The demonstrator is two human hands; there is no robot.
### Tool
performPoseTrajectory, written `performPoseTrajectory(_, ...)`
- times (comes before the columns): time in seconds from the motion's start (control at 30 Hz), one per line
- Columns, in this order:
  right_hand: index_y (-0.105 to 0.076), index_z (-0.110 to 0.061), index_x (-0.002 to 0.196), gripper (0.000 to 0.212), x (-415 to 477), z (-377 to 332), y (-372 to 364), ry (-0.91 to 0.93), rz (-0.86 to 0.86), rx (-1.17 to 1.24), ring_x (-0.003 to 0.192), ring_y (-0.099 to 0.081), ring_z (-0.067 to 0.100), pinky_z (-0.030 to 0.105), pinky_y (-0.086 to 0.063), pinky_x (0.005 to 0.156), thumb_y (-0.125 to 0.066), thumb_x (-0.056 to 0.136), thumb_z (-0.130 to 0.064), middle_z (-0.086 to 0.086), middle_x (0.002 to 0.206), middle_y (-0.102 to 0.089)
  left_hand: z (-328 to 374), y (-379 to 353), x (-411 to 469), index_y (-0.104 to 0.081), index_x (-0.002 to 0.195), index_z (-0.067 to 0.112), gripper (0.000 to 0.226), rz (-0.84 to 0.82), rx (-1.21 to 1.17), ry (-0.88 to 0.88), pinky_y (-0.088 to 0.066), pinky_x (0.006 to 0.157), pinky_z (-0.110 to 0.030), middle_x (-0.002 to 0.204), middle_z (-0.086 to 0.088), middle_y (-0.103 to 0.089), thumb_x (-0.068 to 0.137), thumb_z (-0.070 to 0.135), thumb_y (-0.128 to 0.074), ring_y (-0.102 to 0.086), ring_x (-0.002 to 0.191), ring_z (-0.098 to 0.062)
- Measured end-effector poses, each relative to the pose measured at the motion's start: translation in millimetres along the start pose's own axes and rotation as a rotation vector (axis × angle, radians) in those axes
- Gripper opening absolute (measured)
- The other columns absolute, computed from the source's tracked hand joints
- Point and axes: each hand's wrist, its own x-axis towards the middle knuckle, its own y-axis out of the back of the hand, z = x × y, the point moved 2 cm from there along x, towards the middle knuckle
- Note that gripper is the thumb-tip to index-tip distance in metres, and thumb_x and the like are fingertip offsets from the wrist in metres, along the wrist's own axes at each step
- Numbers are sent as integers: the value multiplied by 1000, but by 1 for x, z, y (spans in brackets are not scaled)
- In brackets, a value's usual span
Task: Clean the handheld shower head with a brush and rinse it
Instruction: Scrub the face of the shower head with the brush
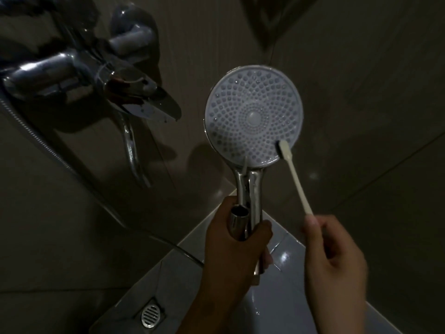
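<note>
Shower head (pixel 254 115), nozzle face toward you, chrome handle gripped in your left hand (pixel 237 239); toothbrush (pixel 292 169), handle end pinched in your right hand (pixel 337 251), bristles touching the face's lower-right edge; chrome mixer tap (pixel 96 75) up-left of your left hand on the dim tiled wall (pixel 361 104); floor drain (pixel 150 314) below-left of that hand in pale floor tiles (pixel 183 273).
</note>
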Motion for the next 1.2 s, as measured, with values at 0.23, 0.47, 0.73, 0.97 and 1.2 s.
performPoseTrajectory(0.23, -58, -28, 71, 27, -1, -1, 12, 73, 0, 129, 45, -40, 7, 13, -29, 42, -49, 84, -49, 2, 53, -45, -6, 2, -2, -53, 82, 11, 14, 4, 25, 47, -47, 40, -26, 47, -2, -56, 82, 3, -65, -53, 37, -11)
performPoseTrajectory(0.47, -62, -32, 73, 22, 9, -13, 4, 64, -272, 40, 50, -40, 6, 23, -32, 51, -48, 83, -46, 10, 65, -50, -8, 3, -6, -55, 81, 17, 17, 2, 71, 80, -46, 38, -15, 50, 6, -60, 81, 6, -68, -55, 38, -5)
performPoseTrajectory(0.73, -60, -30, 65, 25, 2, -1, 14, 1, -428, -27, 44, -39, 4, 15, -29, 45, -52, 88, -32, -6, 50, -46, -11, 12, -1, -55, 79, 14, 18, 7, 77, 51, -46, 39, -16, 52, -2, -57, 80, 0, -67, -53, 37, -7)
performPoseTrajectory(0.97, -60, -16, 65, 28, 15, -22, 35, 56, -349, 51, 40, -28, 5, 13, -21, 38, -54, 75, -42, -3, 43, -31, -14, 15, 2, -52, 79, 4, 14, 22, 20, 52, -40, 35, -18, 52, -13, -51, 82, -3, -65, -47, 33, -14)
performPoseTrajectory(1.2, -60, -23, 71, 23, 11, -20, 11, 102, -316, 8, 51, -39, 7, 24, -29, 50, -50, 88, -36, 11, 57, -45, -10, 7, -6, -56, 80, 17, 20, 1, 107, 29, -47, 39, -23, 51, 1, -58, 81, 0, -66, -52, 37, -12)
